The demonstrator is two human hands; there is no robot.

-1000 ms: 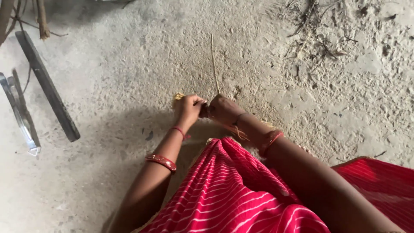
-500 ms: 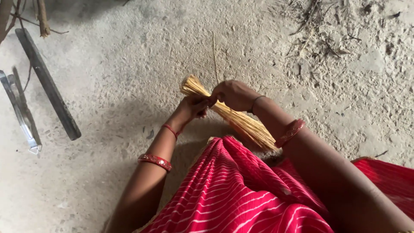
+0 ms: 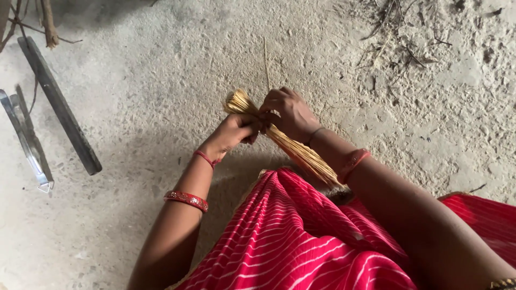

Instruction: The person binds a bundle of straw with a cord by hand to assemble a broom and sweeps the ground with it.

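Observation:
A bundle of pale yellow straw stalks (image 3: 301, 153) runs slantwise from upper left to lower right above my lap. My left hand (image 3: 232, 131) grips it near its cut upper end, fingers curled round the stalks. Just to the right, my right hand (image 3: 290, 111) closes over the same bundle, touching the left hand. The lower end of the bundle fans out beside my right forearm. A single loose straw (image 3: 265, 62) lies on the ground beyond the hands. Red bangles sit on both wrists.
Red striped cloth (image 3: 290, 241) covers my lap at the bottom. On the rough grey floor at the left lie a dark flat bar (image 3: 59, 104) and a shiny metal strip (image 3: 27, 142). Dry twigs and roots (image 3: 403, 37) are scattered at the upper right.
A second ago only a tip of the straw showed between my fists. The bundle has since been drawn out and up, and both hands now sit slightly higher on it.

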